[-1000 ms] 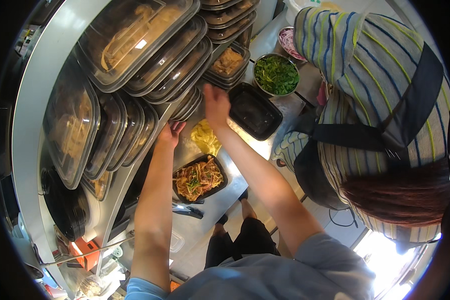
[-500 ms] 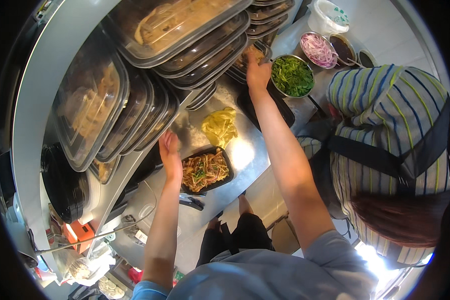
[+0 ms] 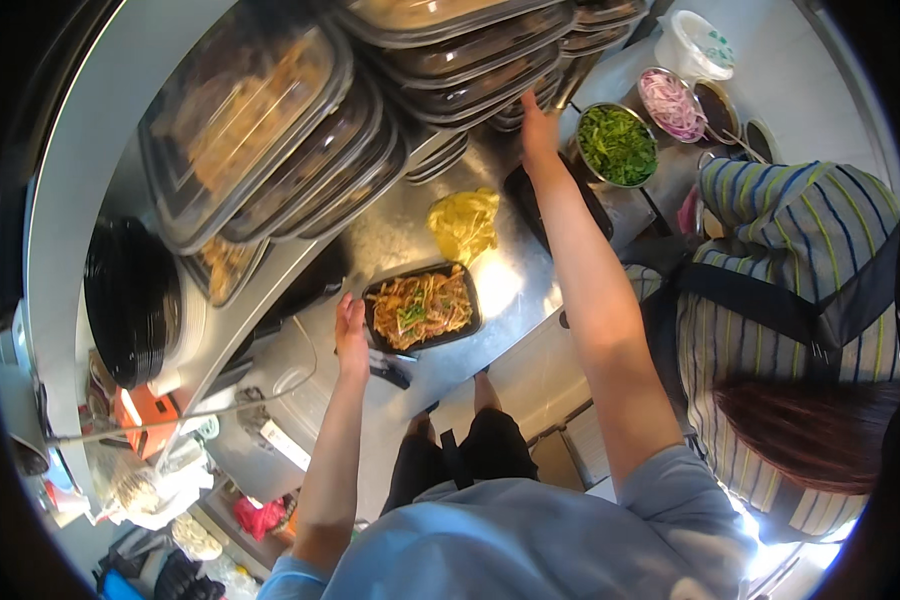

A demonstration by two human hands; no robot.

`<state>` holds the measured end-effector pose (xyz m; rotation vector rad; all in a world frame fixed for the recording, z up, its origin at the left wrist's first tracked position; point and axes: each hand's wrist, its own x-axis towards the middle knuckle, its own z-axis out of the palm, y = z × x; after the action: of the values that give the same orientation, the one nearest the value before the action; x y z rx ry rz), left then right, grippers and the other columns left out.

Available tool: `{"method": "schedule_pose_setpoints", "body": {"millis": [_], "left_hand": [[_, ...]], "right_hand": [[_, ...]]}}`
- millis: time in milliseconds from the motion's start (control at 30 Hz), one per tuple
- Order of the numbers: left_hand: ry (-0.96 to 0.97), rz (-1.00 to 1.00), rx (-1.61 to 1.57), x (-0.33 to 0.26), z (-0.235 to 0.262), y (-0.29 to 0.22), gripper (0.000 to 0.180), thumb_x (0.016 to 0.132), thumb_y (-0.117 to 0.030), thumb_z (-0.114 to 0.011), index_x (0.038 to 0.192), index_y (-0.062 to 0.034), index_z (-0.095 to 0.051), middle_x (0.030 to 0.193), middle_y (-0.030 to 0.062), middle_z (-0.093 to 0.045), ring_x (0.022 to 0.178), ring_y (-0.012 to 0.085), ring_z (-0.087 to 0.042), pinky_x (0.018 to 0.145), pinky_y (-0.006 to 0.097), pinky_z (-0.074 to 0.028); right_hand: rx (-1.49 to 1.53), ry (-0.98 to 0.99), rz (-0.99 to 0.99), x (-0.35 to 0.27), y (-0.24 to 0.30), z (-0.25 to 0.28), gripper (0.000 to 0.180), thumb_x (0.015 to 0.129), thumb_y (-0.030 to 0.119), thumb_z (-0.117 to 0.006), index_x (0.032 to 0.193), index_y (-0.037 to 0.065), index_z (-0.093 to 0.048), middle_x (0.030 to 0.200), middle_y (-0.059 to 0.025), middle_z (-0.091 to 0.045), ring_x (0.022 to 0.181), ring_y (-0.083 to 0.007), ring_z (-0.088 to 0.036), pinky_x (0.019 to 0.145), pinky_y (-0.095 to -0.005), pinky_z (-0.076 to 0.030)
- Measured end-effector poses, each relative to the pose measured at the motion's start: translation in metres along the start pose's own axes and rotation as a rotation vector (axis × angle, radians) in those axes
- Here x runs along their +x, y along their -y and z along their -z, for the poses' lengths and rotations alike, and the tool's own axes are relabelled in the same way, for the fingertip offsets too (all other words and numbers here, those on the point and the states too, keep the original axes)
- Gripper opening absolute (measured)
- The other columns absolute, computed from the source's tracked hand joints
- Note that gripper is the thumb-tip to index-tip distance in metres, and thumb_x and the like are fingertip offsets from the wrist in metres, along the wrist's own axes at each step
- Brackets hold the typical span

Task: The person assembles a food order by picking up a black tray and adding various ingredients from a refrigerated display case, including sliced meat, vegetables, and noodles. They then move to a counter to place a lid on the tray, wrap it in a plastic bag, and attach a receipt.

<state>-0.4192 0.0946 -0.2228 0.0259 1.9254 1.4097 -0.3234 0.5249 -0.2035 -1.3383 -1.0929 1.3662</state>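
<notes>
Left hand (image 3: 351, 330): your open fingers rested flat against the noodle tray's (image 3: 422, 307) left edge, on the steel counter (image 3: 515, 290).
Right hand (image 3: 538, 128): reached far toward stacked lidded containers (image 3: 470, 50); grip unclear.
Advice: you needed that tray kept steady.

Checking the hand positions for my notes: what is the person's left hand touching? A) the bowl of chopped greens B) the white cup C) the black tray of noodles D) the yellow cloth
C: the left hand rests against the edge of the black tray of noodles on the steel counter.
</notes>
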Motion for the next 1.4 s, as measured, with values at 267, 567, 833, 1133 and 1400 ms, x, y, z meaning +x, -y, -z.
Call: {"method": "schedule_pose_setpoints", "body": {"millis": [267, 567, 833, 1133, 1400], "left_hand": [[0.139, 0.22, -0.196, -0.016, 0.016, -0.016, 0.079, 0.093, -0.064, -0.041, 0.152, -0.015, -0.024, 0.144, 0.0116, -0.044, 0.133, 0.0243, -0.038, 0.106, 0.052, -0.027], [0.12, 0.194, -0.337, -0.117, 0.041, -0.012, 0.071, 0.095, -0.063, -0.038, 0.147, -0.0153, -0.035, 0.145, 0.008, -0.042, 0.127, 0.0199, -0.038, 0.101, 0.046, -0.031], [-0.08, 0.216, -0.608, -0.217, 0.183, 0.077, 0.072, 0.095, -0.061, -0.039, 0.147, -0.0113, -0.034, 0.146, 0.0098, -0.041, 0.13, 0.0228, -0.038, 0.104, 0.054, -0.03], [0.026, 0.181, -0.88, -0.165, 0.161, 0.112, 0.057, 0.096, -0.049, -0.046, 0.141, -0.014, -0.042, 0.144, 0.0059, -0.043, 0.135, 0.0229, -0.035, 0.109, 0.05, -0.028], [-0.185, -0.551, 0.607, -0.168, 0.211, 0.119, 0.04, 0.078, -0.016, -0.064, 0.116, -0.0062, -0.058, 0.127, 0.0143, -0.052, 0.121, 0.0302, -0.047, 0.103, 0.042, -0.036]], "right_hand": [[-0.568, 0.536, -0.142, -0.23, -0.06, 0.096, 0.054, 0.097, 0.048, -0.049, 0.104, -0.003, -0.065, 0.098, -0.0244, -0.066, 0.096, -0.0383, -0.063, 0.084, -0.041, -0.046], [-0.742, 0.804, -0.148, -0.266, -0.01, 0.119, 0.058, 0.099, 0.049, -0.045, 0.106, -0.005, -0.064, 0.093, -0.0196, -0.066, 0.087, -0.028, -0.06, 0.083, -0.0383, -0.046], [-0.601, 1.13, -0.274, -0.406, -0.047, 0.072, 0.057, 0.098, 0.052, -0.047, 0.094, -0.002, -0.064, 0.073, -0.0058, -0.059, 0.065, -0.0137, -0.057, 0.056, -0.0285, -0.049], [-0.791, 0.867, -0.135, -0.39, -0.106, 0.045, 0.067, 0.094, 0.062, -0.046, 0.096, -0.002, -0.066, 0.073, -0.0072, -0.062, 0.066, -0.015, -0.058, 0.059, -0.0311, -0.047], [-0.908, 0.647, -0.159, -0.383, -0.08, 0.044, 0.076, 0.091, 0.069, -0.043, 0.109, -0.002, -0.064, 0.09, -0.0081, -0.066, 0.077, -0.0151, -0.062, 0.062, -0.0295, -0.051]]}}
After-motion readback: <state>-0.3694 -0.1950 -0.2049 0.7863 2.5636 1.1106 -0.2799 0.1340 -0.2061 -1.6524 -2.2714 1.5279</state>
